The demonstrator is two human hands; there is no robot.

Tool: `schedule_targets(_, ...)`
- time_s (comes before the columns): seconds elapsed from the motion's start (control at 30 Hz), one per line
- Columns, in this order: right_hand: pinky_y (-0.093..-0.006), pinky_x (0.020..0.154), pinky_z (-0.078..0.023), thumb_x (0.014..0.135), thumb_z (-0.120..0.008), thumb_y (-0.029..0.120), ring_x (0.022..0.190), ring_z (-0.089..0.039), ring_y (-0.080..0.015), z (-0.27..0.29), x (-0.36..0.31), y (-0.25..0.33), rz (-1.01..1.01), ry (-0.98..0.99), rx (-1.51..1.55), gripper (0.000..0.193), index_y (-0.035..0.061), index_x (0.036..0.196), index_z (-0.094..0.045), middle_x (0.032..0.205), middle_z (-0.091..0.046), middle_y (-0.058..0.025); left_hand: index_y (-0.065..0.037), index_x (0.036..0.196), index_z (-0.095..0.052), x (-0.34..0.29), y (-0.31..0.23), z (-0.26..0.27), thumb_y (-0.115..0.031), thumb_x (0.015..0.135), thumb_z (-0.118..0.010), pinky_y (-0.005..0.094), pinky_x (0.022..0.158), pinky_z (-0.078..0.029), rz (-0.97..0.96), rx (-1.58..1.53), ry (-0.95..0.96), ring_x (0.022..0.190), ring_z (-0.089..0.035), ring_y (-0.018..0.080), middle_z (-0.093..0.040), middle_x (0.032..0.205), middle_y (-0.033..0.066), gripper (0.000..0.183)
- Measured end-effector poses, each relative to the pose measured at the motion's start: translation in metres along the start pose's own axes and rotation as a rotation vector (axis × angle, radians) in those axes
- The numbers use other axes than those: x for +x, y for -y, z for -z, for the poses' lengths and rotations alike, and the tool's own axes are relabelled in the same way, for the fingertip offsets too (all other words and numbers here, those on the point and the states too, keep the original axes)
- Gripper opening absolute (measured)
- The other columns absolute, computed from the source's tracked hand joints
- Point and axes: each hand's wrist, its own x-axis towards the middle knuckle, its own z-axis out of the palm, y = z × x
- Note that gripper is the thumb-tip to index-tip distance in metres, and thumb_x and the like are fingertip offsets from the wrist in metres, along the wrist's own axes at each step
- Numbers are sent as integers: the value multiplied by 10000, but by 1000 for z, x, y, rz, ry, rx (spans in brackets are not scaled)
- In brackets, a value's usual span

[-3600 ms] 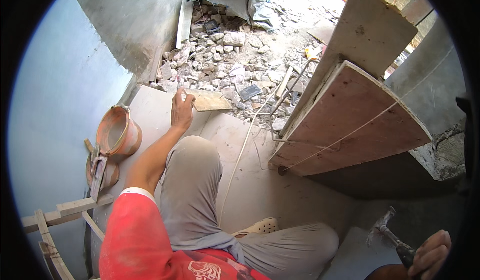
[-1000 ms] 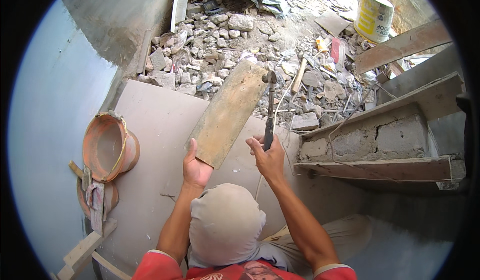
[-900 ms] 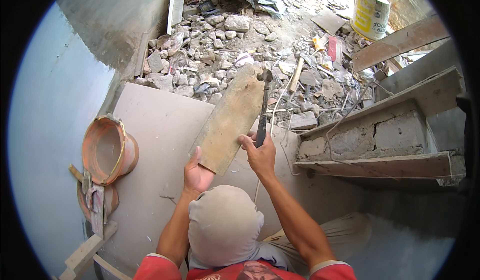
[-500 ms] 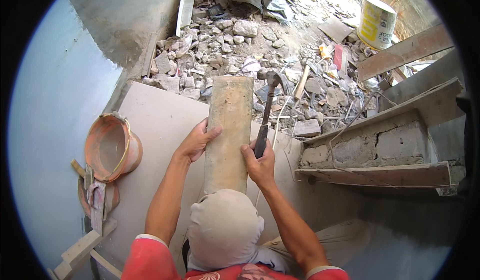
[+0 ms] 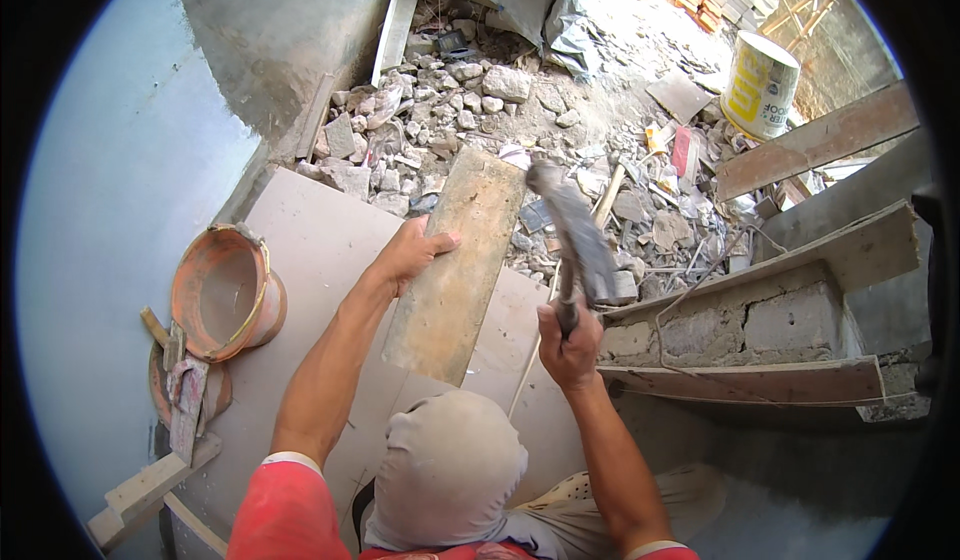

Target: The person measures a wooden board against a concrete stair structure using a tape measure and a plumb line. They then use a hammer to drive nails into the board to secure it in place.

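A short, worn wooden board (image 5: 455,270) is tilted with its far end toward the right, above the pale floor panel. My left hand (image 5: 415,253) is closed on the board's left edge, thumb on its upper face. My right hand (image 5: 572,345) grips the handle of a claw hammer (image 5: 567,210), whose head is raised and smeared by motion. The hammer is apart from the board, to its right. Fingers of the left hand under the board are hidden.
Broken rubble (image 5: 480,100) covers the ground ahead. An orange bucket (image 5: 270,310) stands at left beside a trowel-like tool (image 5: 187,395). To the right is a block wall (image 5: 740,320) between boards, with bent wire (image 5: 665,330). A white-yellow pail (image 5: 760,85) stands far right.
My right hand has let go of the board's right edge and moved right, swinging the hammer. The board, still in my left hand, has turned so its far end leans right.
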Motion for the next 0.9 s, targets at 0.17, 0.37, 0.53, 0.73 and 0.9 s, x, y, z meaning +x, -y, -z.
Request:
schedule_targets(0.17,-467,546,-459,975,-717,233,575,-606,-407,-1,-2,-2,-273,311,-158,290,35,926,-511,623,-583,-171,57,1283,-588,-2,8,1,-160,942,-691,354,747,-596,-132,68,-49,859,-706,170,-717,1072,133,417)
schedule_targets(0.37,-355,504,-449,965,-722,160,522,-609,-204,15,10,9,-45,-57,158,203,12,935,-586,661,-617,-75,44,1340,-556,-2,9,7,-164,948,-689,331,775,-584,32,22,-10,891,-689,162,-705,1099,128,463)
schedule_targets(0.53,-431,550,-441,1032,-639,322,548,-579,-302,7,12,0,-326,287,-234,340,22,899,-550,617,-549,-167,53,1346,-551,2,14,9,-133,936,-700,332,797,-579,-104,-2,83,929,-688,162,-705,1099,120,475)
schedule_targets(0.73,-315,491,-398,1041,-629,381,517,-491,-116,19,3,-1,-360,169,26,393,34,880,-537,590,-482,-15,66,1336,-544,-1,37,18,-127,930,-695,328,819,-570,-126,240,-70,934,-675,166,-695,1121,128,474)
schedule_targets(0.9,-242,423,-346,1067,-571,380,474,-446,-54,22,5,-8,-26,-80,236,383,53,875,-514,613,-493,41,58,1331,-541,2,36,15,-159,951,-688,332,806,-576,-66,68,8,897,-680,165,-694,1112,133,462)
